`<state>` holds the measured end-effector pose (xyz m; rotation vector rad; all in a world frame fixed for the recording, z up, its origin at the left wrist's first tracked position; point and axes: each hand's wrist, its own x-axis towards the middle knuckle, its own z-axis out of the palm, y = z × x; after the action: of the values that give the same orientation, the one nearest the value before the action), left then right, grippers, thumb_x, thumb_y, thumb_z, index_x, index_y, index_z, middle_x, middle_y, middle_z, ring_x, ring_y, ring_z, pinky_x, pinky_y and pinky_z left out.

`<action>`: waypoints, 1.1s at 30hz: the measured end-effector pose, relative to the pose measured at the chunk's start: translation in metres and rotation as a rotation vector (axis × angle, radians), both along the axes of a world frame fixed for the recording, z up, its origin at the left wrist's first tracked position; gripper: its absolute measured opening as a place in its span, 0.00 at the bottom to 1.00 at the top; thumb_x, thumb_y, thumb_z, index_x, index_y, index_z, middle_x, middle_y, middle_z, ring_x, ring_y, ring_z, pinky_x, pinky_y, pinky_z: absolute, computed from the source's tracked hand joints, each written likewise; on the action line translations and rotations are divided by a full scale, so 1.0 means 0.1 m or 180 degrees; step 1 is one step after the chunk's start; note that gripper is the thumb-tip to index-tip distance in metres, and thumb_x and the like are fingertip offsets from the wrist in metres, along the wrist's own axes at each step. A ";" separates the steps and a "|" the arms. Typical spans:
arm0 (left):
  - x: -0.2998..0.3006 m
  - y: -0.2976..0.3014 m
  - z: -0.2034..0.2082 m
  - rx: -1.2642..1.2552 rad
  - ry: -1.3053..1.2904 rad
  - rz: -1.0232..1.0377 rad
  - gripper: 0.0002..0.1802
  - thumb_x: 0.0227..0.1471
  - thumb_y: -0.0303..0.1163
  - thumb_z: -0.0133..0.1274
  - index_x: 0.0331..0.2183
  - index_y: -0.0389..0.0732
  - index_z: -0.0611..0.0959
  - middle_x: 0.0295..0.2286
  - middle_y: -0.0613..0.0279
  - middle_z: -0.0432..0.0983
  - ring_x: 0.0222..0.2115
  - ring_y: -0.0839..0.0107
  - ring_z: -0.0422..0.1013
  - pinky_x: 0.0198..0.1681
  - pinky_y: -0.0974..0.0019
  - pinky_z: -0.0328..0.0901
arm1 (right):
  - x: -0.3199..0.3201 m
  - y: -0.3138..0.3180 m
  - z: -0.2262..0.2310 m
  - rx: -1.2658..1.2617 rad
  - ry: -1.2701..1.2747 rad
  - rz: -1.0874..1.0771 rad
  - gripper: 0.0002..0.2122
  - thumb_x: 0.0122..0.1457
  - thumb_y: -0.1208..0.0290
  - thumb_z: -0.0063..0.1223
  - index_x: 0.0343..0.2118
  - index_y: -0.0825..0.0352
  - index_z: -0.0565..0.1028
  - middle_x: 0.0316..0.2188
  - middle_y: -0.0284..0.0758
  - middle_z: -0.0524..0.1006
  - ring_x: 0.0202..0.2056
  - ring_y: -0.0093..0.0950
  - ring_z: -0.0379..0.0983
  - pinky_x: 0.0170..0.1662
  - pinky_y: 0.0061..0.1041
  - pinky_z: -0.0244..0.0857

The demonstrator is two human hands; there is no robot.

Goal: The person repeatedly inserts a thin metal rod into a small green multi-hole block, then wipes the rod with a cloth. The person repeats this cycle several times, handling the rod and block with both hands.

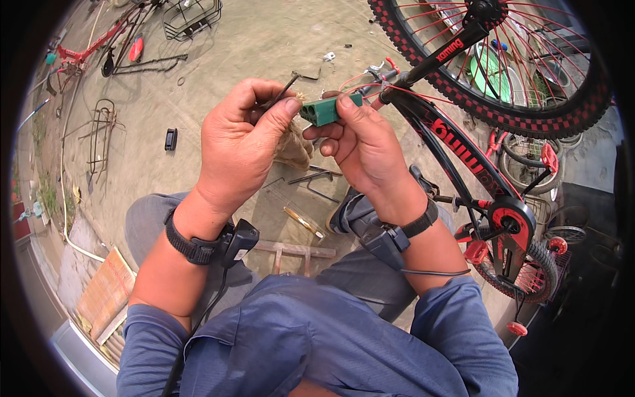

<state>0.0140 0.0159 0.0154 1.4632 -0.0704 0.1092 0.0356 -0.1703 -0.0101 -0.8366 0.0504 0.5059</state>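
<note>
The person's left hand [241, 135] was raised in front of the body, its grip pinched between thumb and fingers on a thin, dark metal rod [286, 87] that slanted up and to the right. A piece of coarse, tan, fabric-like material [293, 149] hung just below that thumb; whether the fingers also clasped it could not be told.

The right hand [367, 145] faced it with its own grip closed on a dark green, rectangular block with round holes in its end [324, 112]. The thumb pressed on the block near its right part, with the fingers curled below. The block was held in the air between the two hands, its holed end turned toward the left thumb and just beside it.

Below the hands, on the dusty, grey-brown ground [218, 53], lay several dark, bent metal bars [321, 192] and a slim, yellowish-handled tool [303, 222], with a brown wooden frame [291, 250] nearer the person. A small, black, oblong object [170, 139] lay well to the left, and farther off a thin metal rack [101, 135]. A black wire basket [192, 18] sat beyond them. At the right stood a black-and-red bicycle [456, 149], its upper tyre checked in red.
</note>
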 end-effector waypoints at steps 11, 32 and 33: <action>-0.05 0.02 -0.04 -0.0366 0.0449 -0.0260 0.07 0.59 0.27 0.59 0.39 0.36 0.80 0.32 0.69 0.78 0.29 0.84 0.70 0.33 0.77 0.66 | -0.01 0.02 0.07 -0.0197 -0.0122 0.0140 0.16 0.65 0.56 0.56 0.46 0.62 0.71 0.40 0.36 0.81 0.37 0.29 0.82 0.30 0.21 0.76; -0.03 0.07 0.01 -0.0489 0.0441 -0.0421 0.06 0.58 0.25 0.60 0.38 0.37 0.80 0.31 0.70 0.77 0.30 0.85 0.70 0.33 0.78 0.65 | -0.03 -0.02 0.00 0.0749 0.0252 0.0400 0.21 0.68 0.50 0.46 0.39 0.69 0.75 0.27 0.42 0.81 0.20 0.31 0.79 0.21 0.22 0.73; -0.05 0.05 0.02 -0.0497 0.0253 -0.0435 0.06 0.58 0.25 0.60 0.38 0.37 0.80 0.30 0.70 0.77 0.29 0.85 0.69 0.32 0.78 0.65 | -0.03 -0.01 -0.01 0.0729 0.0330 0.0347 0.21 0.69 0.50 0.46 0.39 0.68 0.75 0.27 0.43 0.81 0.20 0.31 0.79 0.21 0.22 0.73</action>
<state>0.0085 0.0208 0.0175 1.3012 -0.0950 -0.0539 0.0324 -0.1713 -0.0107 -0.5907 0.0414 0.6447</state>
